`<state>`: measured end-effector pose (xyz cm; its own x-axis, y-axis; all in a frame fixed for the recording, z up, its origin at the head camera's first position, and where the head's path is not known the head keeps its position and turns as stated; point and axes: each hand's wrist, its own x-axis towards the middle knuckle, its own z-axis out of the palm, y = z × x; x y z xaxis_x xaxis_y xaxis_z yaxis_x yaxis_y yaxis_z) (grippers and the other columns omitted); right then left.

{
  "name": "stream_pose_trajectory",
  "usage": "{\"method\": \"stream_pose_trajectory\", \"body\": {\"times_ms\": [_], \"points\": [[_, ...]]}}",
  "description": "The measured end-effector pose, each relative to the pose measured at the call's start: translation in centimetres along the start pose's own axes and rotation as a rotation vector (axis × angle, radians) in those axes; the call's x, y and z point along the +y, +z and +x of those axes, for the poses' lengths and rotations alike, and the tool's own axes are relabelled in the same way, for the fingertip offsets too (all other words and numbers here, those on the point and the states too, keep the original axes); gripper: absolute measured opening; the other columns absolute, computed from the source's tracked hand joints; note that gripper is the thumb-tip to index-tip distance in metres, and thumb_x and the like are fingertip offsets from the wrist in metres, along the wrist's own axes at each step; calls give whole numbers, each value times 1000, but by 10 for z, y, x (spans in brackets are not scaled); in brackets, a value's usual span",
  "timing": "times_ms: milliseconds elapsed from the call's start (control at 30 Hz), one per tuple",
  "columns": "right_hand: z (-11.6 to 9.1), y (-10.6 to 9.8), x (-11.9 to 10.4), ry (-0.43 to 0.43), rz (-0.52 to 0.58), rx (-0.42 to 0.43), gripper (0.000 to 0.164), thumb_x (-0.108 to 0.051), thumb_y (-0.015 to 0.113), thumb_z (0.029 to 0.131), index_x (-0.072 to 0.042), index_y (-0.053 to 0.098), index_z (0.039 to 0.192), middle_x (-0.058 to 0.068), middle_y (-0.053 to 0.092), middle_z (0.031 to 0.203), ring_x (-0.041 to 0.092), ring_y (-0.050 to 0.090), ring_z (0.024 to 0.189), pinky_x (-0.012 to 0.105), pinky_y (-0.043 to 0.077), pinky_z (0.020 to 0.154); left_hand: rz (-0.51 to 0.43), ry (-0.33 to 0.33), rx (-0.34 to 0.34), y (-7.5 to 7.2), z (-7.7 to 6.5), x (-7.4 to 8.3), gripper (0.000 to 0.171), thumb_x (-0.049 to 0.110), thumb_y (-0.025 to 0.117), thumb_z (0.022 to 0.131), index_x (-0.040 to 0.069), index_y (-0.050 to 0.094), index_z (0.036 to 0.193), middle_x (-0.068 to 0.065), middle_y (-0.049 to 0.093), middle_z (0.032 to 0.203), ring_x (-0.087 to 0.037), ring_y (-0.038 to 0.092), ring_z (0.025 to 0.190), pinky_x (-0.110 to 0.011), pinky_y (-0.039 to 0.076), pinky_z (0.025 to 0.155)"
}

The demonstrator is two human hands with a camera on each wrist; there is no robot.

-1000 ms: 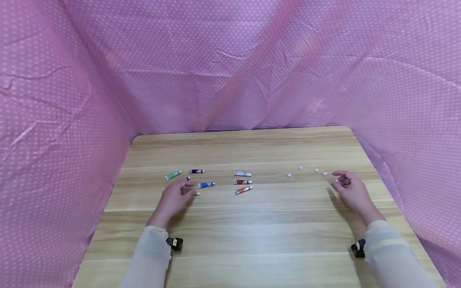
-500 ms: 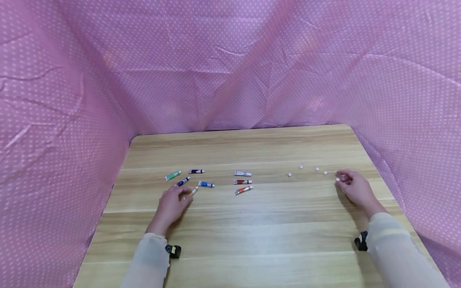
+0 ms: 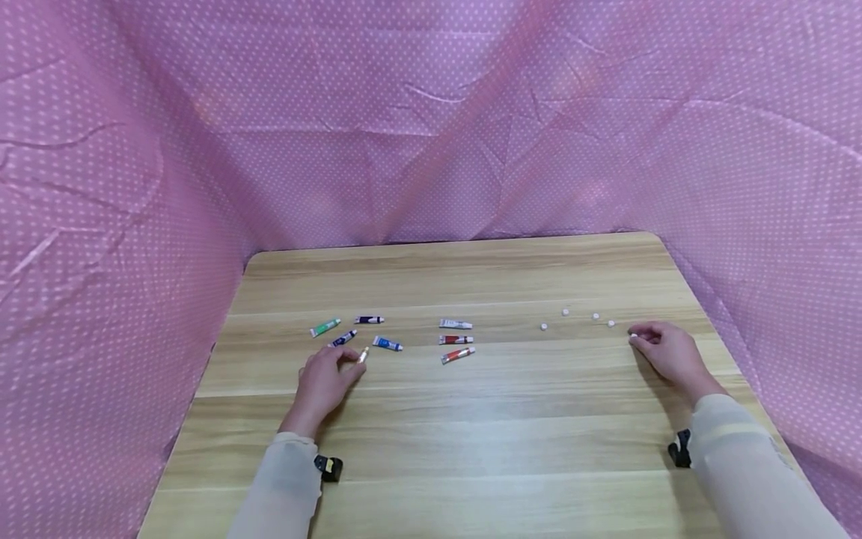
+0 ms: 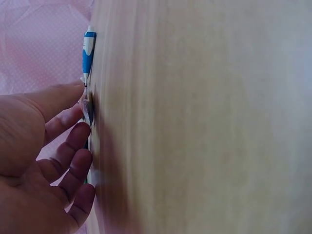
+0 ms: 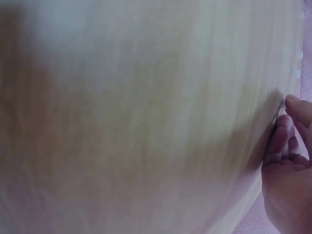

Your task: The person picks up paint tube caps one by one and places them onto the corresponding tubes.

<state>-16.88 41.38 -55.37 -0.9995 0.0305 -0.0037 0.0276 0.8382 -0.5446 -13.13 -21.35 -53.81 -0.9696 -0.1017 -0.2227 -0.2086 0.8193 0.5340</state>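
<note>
Between thumb and forefinger, my left hand pinches a small yellow paint tube, its capped end poking out past the fingertips. The other fingers are loosely bent in the left wrist view, where a blue paint tube lies just beyond the hand. Near my left hand are a dark blue tube, a green tube and a purple tube. Far to the right, the thumb and forefinger of my right hand pinch a little white cap close over the table, mostly covered by the fingertips.
Mid-table lie a white tube, a red tube and an orange-red tube. Several small white caps are scattered left of my right hand. Pink dotted cloth hangs around the wooden table.
My left hand has come down slightly toward me and taken the yellow tube, which now points more away from me. My right hand has shifted slightly right and closed its fingertips on the cap.
</note>
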Motion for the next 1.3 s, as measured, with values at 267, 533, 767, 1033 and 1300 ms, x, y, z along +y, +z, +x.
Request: {"method": "stream_pose_trajectory", "body": {"times_ms": [267,533,767,1033,1300], "points": [[0,0,-2,38,-28,14,21,-16,70,105,1,77,116,21,74,104,24,67,91,30,48,75,-8,-7,46,3,5,3,32,44,74,102,18,74,121,-11,71,138,-40,59,133,-59,36,112],[-1,4,-5,34,-28,63,20,-13,70,104,0,79,115,21,76,103,24,68,90,28,48,76,26,-1,79,5,10,7,24,39,79,99,19,76,113,-11,74,133,-40,64,125,-57,39,105],[-1,3,-8,65,-9,64,24,-17,69,106,2,78,118,26,77,110,35,72,97,39,54,81,39,17,76,3,10,7,18,35,79,99,21,77,109,-12,72,129,-39,65,117,-53,38,95],[-1,1,-7,139,82,64,34,-27,65,111,1,76,127,30,73,130,55,64,130,64,49,105,41,42,82,1,10,5,17,32,79,98,19,76,108,-10,74,121,-38,66,112,-53,39,95],[-2,1,-6,193,151,38,37,-29,64,111,1,74,132,25,73,134,14,70,114,19,48,87,35,38,72,2,12,1,17,33,78,100,20,75,110,-12,75,127,-46,63,130,-56,39,98]]}}
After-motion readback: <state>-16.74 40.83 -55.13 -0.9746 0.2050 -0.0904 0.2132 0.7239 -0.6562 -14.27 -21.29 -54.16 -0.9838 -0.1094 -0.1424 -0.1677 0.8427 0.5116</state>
